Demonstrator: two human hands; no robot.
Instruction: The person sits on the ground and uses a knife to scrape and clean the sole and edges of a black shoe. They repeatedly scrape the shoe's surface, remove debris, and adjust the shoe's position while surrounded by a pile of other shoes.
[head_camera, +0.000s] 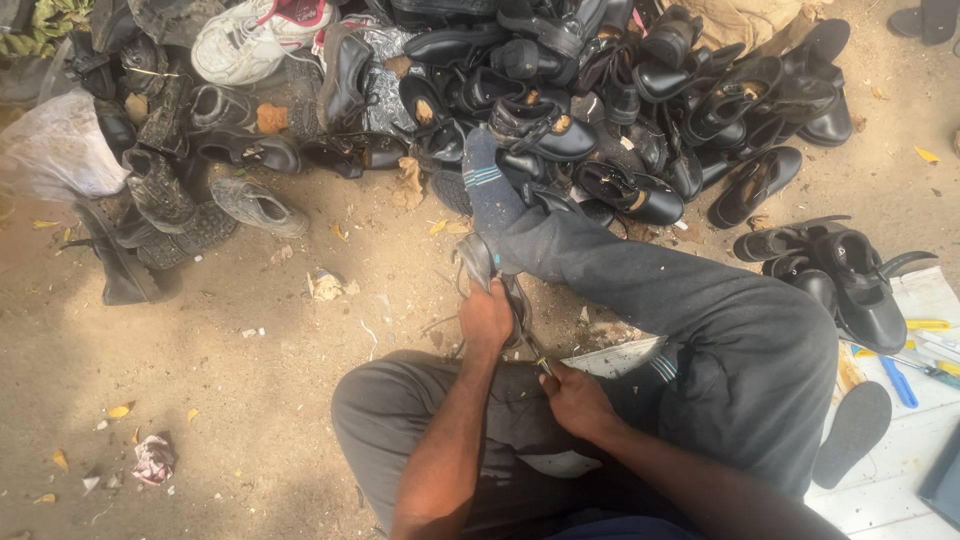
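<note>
Around the heap of glossy black leather shoes (600, 110) lie a white-and-red sneaker (255, 35), a blue sock with pale stripes (490, 185), dark grey trousers (720, 340) and blue-handled, yellow-handled tools (915, 355).

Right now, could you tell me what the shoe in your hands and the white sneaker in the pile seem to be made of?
The shoe held by the left hand looks like black leather or imitation, smooth with a dull sheen. The white sneaker looks like synthetic or leather panels, matte, laced, with a red lining.
</note>
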